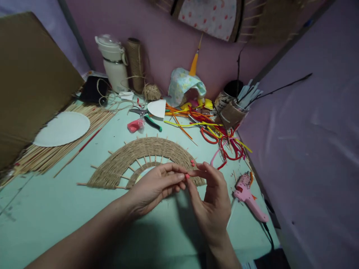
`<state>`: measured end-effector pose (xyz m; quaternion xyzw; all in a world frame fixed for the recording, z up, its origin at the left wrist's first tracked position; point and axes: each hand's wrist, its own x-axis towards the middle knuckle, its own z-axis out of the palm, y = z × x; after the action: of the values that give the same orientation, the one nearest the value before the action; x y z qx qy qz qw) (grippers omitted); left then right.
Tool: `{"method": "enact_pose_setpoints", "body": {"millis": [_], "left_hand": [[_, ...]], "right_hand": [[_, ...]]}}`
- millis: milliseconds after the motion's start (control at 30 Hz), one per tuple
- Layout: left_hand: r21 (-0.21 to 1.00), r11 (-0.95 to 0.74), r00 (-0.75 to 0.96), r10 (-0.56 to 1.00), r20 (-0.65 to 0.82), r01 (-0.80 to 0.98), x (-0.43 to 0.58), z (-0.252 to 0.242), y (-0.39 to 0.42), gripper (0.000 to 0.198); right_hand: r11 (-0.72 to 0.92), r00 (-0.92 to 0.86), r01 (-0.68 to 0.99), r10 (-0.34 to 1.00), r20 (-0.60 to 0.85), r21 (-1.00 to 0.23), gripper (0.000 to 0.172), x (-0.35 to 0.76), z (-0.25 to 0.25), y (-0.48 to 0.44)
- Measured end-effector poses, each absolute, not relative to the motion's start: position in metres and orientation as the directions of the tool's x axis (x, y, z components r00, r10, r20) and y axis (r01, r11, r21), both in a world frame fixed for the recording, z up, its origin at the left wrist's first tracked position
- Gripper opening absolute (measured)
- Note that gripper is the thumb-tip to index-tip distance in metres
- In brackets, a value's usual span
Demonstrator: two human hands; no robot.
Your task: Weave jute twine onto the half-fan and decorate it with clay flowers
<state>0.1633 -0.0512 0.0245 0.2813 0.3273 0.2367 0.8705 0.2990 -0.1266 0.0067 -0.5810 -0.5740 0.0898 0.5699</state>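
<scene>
Though set well apart from the woven arch (143,145), far to its left: brown cardboard panel (33,82), upright and tilted. White oval disc (64,129), lying over a spread of thin sticks (98,117), left of the arch. Single red-marked stick (86,144), between that spread and the arch. Behind the arch, well back: white lidded bottle (114,74), upright; tall twine roll (136,67), just beside; ball of twine (152,92), next along. Closer behind the arch: pink packet (135,126); green-handled clippers (153,123), with white rounded piece (157,109) alongside. Left hand (157,183), over the front of the arch, thumb and fingers closed on a small red piece (187,176). Far behind: patterned cloth (181,84), orange cone (194,64) above. Red piece itself, at the meeting fingertips, before the arch's right part. Red-handled scissors (209,135), behind and right of the arch, among coloured strips (181,125). Right hand (213,201), by the arch's right end, thumb and forefinger pinching the same piece. Further right: pink glue gun (252,205), corded.
</scene>
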Motion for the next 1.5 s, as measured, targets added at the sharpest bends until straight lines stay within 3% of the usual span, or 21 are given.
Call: {"method": "enact_pose_setpoints", "body": {"millis": [300, 400, 467, 533, 600, 700, 800, 900, 1367, 1500], "left_hand": [[0.623, 0.770, 0.642, 0.549, -0.536, -0.138, 0.176, 0.026, -0.050, 0.020], [0.693, 0.717, 0.601, 0.587, -0.543, -0.075, 0.182, 0.030, -0.041, 0.024], [0.816, 0.578, 0.551, 0.688, -0.473, -0.022, 0.190, 0.031, -0.031, 0.025], [0.937, 0.346, 0.502, 0.803, -0.321, 0.045, 0.200, 0.029, -0.020, 0.025], [0.985, 0.088, 0.479, 0.865, -0.149, 0.148, 0.210, 0.024, -0.010, 0.025], [0.919, -0.205, 0.513, 0.858, 0.004, 0.336, 0.222, 0.013, -0.001, 0.030], [0.817, -0.346, 0.556, 0.830, 0.037, 0.462, 0.226, 0.003, 0.000, 0.038], [0.771, -0.378, 0.584, 0.812, 0.010, 0.512, 0.227, 0.000, 0.000, 0.043], [0.825, -0.341, 0.592, 0.806, 0.010, 0.450, 0.227, -0.004, 0.000, 0.044], [0.790, -0.397, 0.620, 0.784, 0.027, 0.468, 0.226, -0.004, 0.000, 0.044]], "right_hand": [[0.303, 0.280, 0.593, 0.791, 0.544, -0.746, 0.054, 0.312, 0.002, -0.134], [0.316, 0.313, 0.575, 0.767, 0.560, -0.755, 0.054, 0.316, 0.004, -0.140], [0.326, 0.342, 0.578, 0.736, 0.585, -0.748, 0.052, 0.318, 0.005, -0.143], [0.327, 0.327, 0.594, 0.737, 0.592, -0.735, 0.047, 0.320, 0.007, -0.144], [0.331, 0.281, 0.601, 0.765, 0.580, -0.728, 0.043, 0.322, 0.008, -0.145], [0.353, 0.234, 0.587, 0.787, 0.570, -0.728, 0.042, 0.325, 0.007, -0.145], [0.357, 0.234, 0.559, 0.798, 0.555, -0.749, 0.041, 0.328, 0.006, -0.147], [0.364, 0.234, 0.539, 0.802, 0.550, -0.760, 0.040, 0.329, 0.006, -0.150], [0.363, 0.225, 0.526, 0.812, 0.538, -0.769, 0.040, 0.327, 0.004, -0.153], [0.364, 0.228, 0.538, 0.805, 0.547, -0.760, 0.039, 0.326, 0.005, -0.152]]}}
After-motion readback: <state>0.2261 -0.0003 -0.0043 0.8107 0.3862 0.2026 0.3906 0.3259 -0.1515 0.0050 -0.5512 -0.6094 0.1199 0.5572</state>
